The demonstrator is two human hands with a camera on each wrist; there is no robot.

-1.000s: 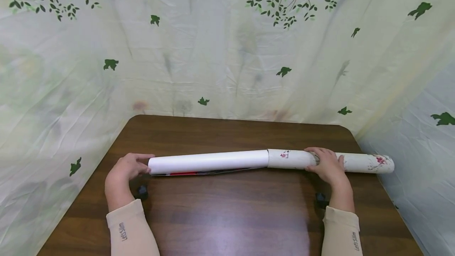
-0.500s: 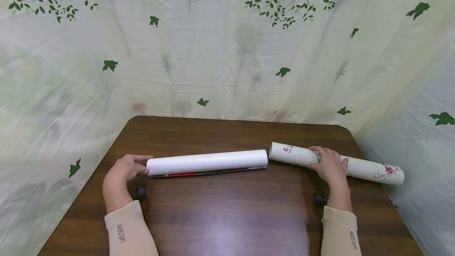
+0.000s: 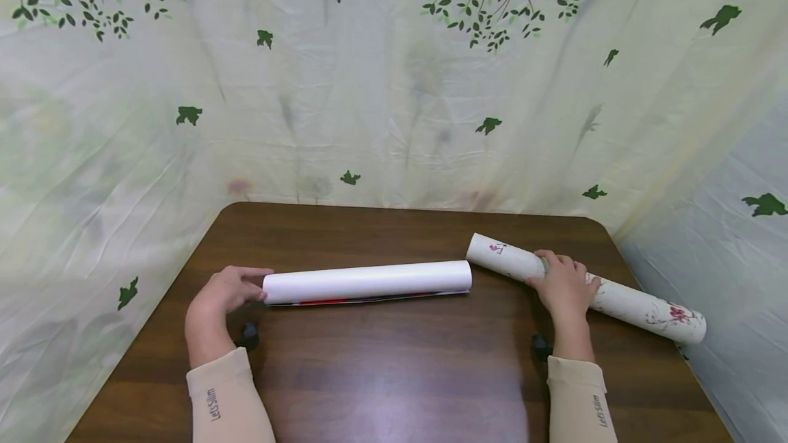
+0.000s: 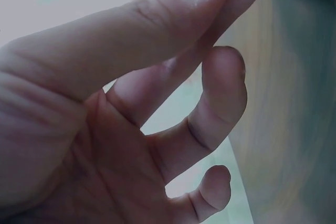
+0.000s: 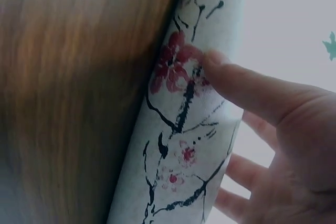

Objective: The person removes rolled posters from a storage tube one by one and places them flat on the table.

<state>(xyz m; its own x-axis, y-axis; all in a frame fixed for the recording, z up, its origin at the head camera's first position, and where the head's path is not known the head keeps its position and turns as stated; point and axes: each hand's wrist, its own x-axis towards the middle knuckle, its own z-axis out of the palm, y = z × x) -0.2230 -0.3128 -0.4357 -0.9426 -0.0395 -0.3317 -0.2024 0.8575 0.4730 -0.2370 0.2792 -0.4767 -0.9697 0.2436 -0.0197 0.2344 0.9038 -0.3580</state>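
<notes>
A plain white paper roll (image 3: 369,282) lies across the table, a strip of red and dark print showing along its lower edge. At its left end my left hand (image 3: 221,299) pinches the rim between thumb and forefinger; the left wrist view has the other fingers (image 4: 223,98) loosely bent, off the roll. To the right, a white cardboard tube (image 3: 640,305) painted with red blossoms and black branches slants down to the right. My right hand (image 3: 565,286) grips its middle from above, thumb on the near side. The tube's left end is right at the roll's right end, slightly behind it.
Both things are on a brown wooden table (image 3: 394,374) with rounded far corners. The tube's right end reaches out past the table's right edge. A pale curtain (image 3: 394,87) with green leaf prints hangs behind and at the sides.
The painted tube has come off the white roll's right end and swung, its left end moving away and its right end towards me. The white roll has shifted slightly right with my left hand.
</notes>
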